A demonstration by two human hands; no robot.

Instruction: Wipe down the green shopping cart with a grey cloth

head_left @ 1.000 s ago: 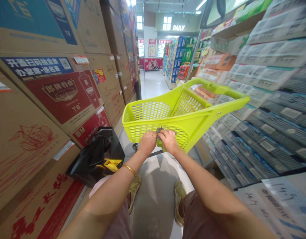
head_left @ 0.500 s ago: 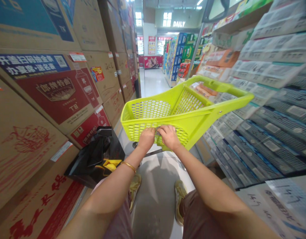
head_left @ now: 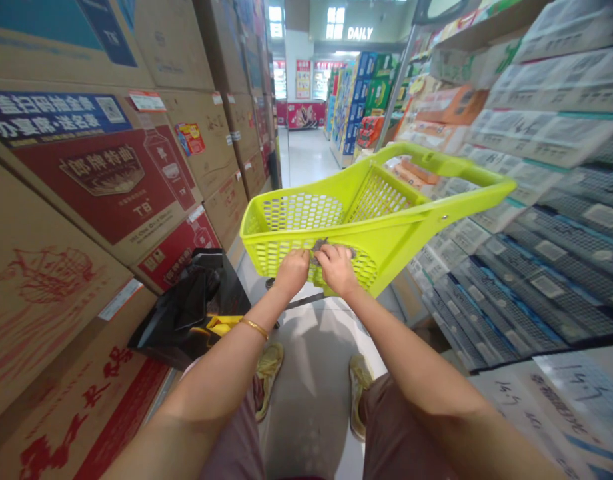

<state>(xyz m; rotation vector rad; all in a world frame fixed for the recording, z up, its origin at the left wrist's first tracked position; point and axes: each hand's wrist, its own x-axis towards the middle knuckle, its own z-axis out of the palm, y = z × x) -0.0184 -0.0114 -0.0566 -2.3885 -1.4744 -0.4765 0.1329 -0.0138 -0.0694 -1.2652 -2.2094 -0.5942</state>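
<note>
A person's right hand (head_left: 338, 268) curled closed on a small crumpled grey wad (head_left: 320, 246), left hand (head_left: 293, 268) bent in beside it — hold unclear — wad against the side of a lime-green perforated plastic shopping cart (head_left: 409, 241)

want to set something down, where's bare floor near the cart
Bare floor shows between the two shoes, and farther off beyond the cart, between cardboard boxes and blue packs. Crowded: black bag beside the boxes at left, stacked packs at right, left hand and right hand at the cart's near side, the right on a crumpled grey thing.
</note>
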